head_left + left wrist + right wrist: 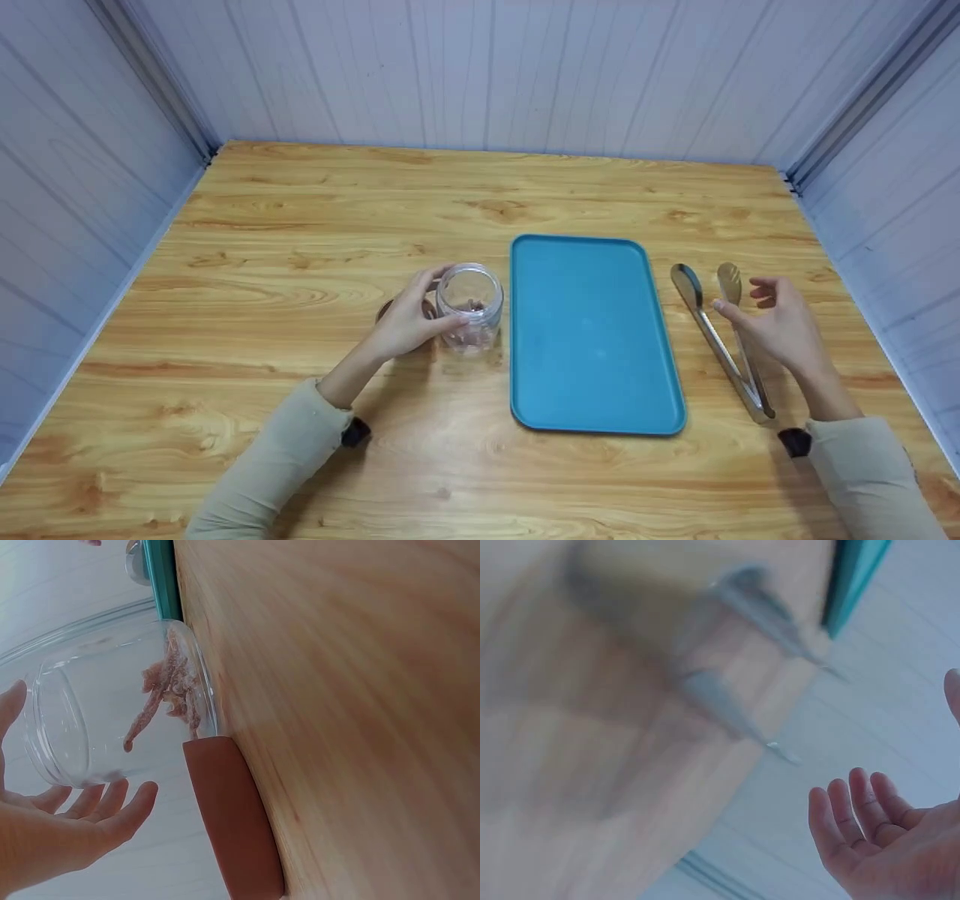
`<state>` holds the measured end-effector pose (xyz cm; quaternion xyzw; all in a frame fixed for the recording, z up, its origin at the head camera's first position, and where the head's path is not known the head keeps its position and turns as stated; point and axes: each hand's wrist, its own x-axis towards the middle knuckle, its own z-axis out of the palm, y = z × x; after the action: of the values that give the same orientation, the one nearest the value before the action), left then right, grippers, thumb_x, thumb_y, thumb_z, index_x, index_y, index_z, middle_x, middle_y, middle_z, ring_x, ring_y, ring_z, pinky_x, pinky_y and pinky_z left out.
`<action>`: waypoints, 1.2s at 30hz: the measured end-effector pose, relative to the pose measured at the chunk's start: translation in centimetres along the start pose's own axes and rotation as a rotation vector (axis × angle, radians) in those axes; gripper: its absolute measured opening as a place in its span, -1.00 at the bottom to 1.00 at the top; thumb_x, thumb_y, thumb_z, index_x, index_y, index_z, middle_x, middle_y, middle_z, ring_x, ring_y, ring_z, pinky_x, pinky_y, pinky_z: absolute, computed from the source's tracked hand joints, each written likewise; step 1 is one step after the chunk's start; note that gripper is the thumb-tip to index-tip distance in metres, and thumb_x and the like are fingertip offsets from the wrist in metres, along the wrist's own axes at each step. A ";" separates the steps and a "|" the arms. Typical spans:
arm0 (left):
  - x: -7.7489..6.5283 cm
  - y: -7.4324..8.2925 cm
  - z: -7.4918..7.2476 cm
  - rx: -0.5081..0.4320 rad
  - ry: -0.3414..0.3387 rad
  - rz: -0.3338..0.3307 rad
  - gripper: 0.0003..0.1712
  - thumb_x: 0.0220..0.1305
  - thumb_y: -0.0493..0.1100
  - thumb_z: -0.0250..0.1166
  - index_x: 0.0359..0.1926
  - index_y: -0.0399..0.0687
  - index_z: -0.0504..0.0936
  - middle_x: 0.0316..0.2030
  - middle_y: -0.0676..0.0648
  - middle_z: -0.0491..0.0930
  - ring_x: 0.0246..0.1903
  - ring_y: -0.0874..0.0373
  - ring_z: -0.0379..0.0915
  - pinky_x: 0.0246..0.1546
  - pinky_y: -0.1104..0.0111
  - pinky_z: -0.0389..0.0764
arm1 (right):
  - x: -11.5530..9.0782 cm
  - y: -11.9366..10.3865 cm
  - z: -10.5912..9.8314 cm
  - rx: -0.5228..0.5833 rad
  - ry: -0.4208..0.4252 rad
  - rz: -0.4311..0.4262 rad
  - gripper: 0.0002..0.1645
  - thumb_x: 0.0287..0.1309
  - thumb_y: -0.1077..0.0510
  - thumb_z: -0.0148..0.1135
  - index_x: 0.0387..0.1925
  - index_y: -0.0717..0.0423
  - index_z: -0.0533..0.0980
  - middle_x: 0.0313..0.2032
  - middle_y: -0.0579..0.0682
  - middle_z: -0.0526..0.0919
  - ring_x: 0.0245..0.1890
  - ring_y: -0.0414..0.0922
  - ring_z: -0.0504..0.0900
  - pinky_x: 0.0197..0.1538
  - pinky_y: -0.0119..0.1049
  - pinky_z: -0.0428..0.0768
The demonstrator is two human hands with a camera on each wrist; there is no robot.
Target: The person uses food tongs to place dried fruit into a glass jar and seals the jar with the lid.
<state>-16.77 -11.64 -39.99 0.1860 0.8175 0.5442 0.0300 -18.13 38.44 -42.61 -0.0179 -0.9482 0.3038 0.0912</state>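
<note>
The left hand grips a clear, round jar, fingers and thumb around its sides. The jar stands upright near the middle of the wooden desk, just beside the left edge of a flat, blue-green tray. Brown, bumpy bits lie in the jar's bottom. A round, red-brown disc sits by it. The right hand is over silver metal tongs, fingers loosely bent, holding nothing. The tongs lie spread between the tray and the desk's right edge.

Passing room lies over the tray (low-sided), jar and tongs flanking it.
</note>
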 end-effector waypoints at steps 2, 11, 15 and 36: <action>0.0 0.0 -0.1 -0.001 0.001 -0.001 -0.16 -0.05 -0.14 0.38 0.24 -0.17 0.17 0.08 -0.18 0.27 -0.35 -0.03 0.36 -0.32 0.22 0.43 | -0.7 -3.0 -0.6 0.056 -0.011 -0.020 -0.09 -0.08 -0.21 0.24 0.12 0.34 0.19 -0.09 0.23 0.33 -0.11 0.13 0.30 -0.27 0.03 0.30; -0.8 3.1 -0.6 -0.002 -0.014 -0.018 -0.21 -0.03 -0.30 0.35 0.20 -0.37 0.16 0.07 -0.32 0.29 -0.20 -0.05 0.35 -0.21 0.13 0.41 | -1.8 -9.7 0.1 0.189 0.004 -0.104 -0.19 -0.05 -0.06 0.28 0.10 0.35 0.20 -0.01 0.21 0.29 -0.04 0.10 0.23 -0.11 0.00 0.25; -0.9 3.6 -0.8 -0.018 -0.027 -0.045 -0.23 -0.02 -0.30 0.33 0.20 -0.36 0.17 0.09 -0.31 0.28 -0.03 -0.07 0.30 -0.14 0.15 0.40 | -1.6 -10.7 1.3 0.238 -0.010 -0.146 -0.19 -0.06 -0.06 0.29 0.10 0.33 0.21 0.01 0.19 0.30 -0.02 0.09 0.24 -0.08 0.06 0.25; -0.5 1.9 -0.9 -0.047 -0.006 0.017 -0.28 -0.05 -0.37 0.33 0.14 -0.42 0.22 0.01 -0.34 0.35 -0.20 -0.07 0.38 -0.22 0.21 0.44 | -2.5 -18.8 5.3 0.650 -0.293 -0.320 -0.42 0.02 0.41 0.13 0.10 0.41 0.17 0.06 0.31 0.25 0.06 0.18 0.20 0.03 0.06 0.21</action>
<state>-16.01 -11.93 -38.01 0.1937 0.8028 0.5630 0.0321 -16.24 19.81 -36.35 0.2038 -0.7962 0.5697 0.0019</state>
